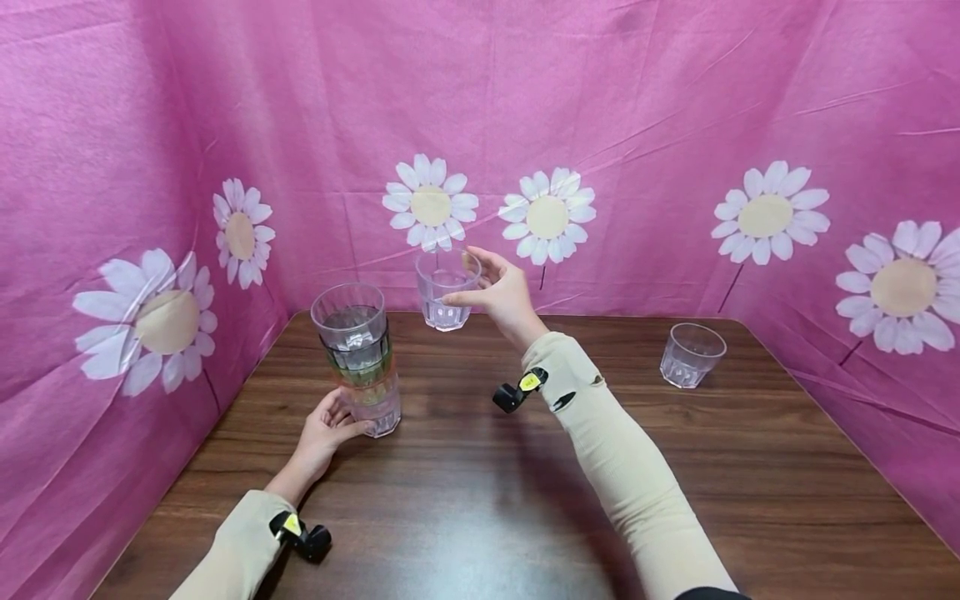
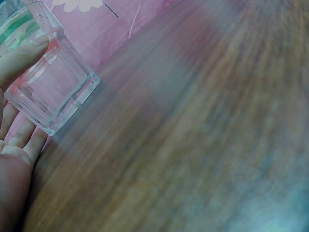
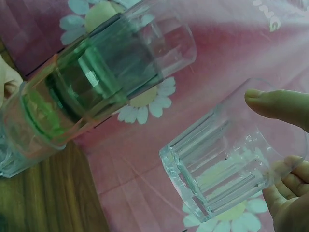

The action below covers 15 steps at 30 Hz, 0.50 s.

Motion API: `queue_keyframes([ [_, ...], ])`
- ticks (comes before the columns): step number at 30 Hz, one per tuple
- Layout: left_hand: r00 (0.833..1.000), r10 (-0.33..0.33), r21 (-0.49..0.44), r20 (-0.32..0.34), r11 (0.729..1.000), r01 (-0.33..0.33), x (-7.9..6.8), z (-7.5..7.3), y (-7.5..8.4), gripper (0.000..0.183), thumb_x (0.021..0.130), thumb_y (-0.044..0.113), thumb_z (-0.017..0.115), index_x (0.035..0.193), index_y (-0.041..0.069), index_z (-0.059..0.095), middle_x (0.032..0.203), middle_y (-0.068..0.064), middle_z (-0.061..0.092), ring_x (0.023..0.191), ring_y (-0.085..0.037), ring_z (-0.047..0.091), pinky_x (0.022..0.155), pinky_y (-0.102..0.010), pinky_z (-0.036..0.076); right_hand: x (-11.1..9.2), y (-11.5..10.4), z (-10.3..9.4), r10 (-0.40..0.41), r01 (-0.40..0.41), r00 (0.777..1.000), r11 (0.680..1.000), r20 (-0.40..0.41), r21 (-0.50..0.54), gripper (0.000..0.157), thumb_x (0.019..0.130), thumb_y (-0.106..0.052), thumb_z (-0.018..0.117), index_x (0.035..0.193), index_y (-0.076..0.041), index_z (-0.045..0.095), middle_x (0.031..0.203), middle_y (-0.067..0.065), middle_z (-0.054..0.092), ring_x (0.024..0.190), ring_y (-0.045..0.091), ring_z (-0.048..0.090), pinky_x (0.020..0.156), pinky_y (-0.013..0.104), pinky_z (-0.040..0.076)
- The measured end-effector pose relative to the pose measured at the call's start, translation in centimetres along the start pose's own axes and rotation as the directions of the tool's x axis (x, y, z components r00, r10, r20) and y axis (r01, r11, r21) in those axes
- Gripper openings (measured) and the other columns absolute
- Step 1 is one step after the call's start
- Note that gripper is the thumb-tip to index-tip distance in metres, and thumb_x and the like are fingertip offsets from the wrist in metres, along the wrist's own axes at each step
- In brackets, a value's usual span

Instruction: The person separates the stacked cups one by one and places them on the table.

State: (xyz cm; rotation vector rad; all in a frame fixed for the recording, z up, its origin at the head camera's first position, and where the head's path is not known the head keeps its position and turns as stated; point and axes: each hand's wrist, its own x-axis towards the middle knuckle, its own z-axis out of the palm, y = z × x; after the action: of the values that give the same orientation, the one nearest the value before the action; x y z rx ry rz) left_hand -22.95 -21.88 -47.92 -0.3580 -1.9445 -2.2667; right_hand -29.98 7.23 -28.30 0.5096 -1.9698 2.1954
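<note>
A tall stack of nested tumblers point(image 1: 364, 367) stands upright on the left part of the table, clear at top and bottom with dark, green and orange tinted ones between. Low on the stack, my left hand point(image 1: 322, 435) holds the bottom tumbler point(image 2: 65, 89), thumb in front and fingers behind. To the right of the stack's top, my right hand point(image 1: 504, 293) grips a clear tumbler point(image 1: 441, 310) near its rim, thumb on one side and fingers on the other. In the right wrist view this held tumbler point(image 3: 212, 164) is raised, apart from the stack and with nothing inside.
Another clear tumbler point(image 1: 692, 360) stands upright at the back right of the brown wooden table point(image 1: 465, 492). Pink cloth point(image 1: 645, 100) printed with white daisies rises behind the table and along both sides.
</note>
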Motion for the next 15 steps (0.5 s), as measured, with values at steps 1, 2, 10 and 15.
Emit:
queue_keyframes([
  [1,1.0,0.002,0.0,0.0,1.0,-0.002,0.0,0.0,0.0,0.063,0.076,-0.022,0.068,0.122,0.019,0.054,0.111,0.013,0.067,0.103,-0.003,0.062,0.09,-0.017,0.051,-0.1,0.2,-0.1,0.004,-0.004,1.0,1.0,-0.005,-0.008,0.083,0.067,0.016,0.083,0.141,0.002,0.049,0.139,0.018,0.056,0.131,0.024,0.051,0.108,0.027,0.042],
  [2,1.0,0.004,-0.002,0.0,1.0,-0.004,0.0,0.0,0.0,0.063,0.076,-0.023,0.067,0.121,0.019,0.055,0.111,0.013,0.067,0.103,-0.003,0.062,0.09,-0.017,0.051,-0.2,0.4,-0.2,0.008,-0.008,1.0,1.0,-0.009,-0.017,0.083,0.066,0.016,0.083,0.141,0.002,0.05,0.139,0.018,0.056,0.131,0.024,0.052,0.107,0.027,0.042],
  [10,1.0,0.008,-0.007,0.001,1.0,-0.008,0.0,0.1,0.0,0.063,0.076,-0.024,0.066,0.119,0.02,0.055,0.11,0.012,0.067,0.102,-0.003,0.062,0.088,-0.017,0.051,-0.8,2.4,-1.2,0.067,-0.068,0.997,0.997,-0.037,-0.027,0.085,0.065,0.018,0.082,0.141,0.002,0.05,0.138,0.02,0.056,0.127,0.029,0.055,0.103,0.03,0.047],
  [15,1.0,0.008,-0.008,-0.003,1.0,-0.008,0.0,0.1,0.0,0.062,0.076,-0.024,0.066,0.119,0.019,0.055,0.11,0.012,0.067,0.102,-0.003,0.062,0.089,-0.017,0.051,-1.2,3.5,-1.9,0.101,-0.103,0.993,0.994,-0.054,-0.046,0.087,0.064,0.017,0.083,0.142,0.001,0.05,0.139,0.019,0.056,0.125,0.034,0.056,0.1,0.031,0.05],
])
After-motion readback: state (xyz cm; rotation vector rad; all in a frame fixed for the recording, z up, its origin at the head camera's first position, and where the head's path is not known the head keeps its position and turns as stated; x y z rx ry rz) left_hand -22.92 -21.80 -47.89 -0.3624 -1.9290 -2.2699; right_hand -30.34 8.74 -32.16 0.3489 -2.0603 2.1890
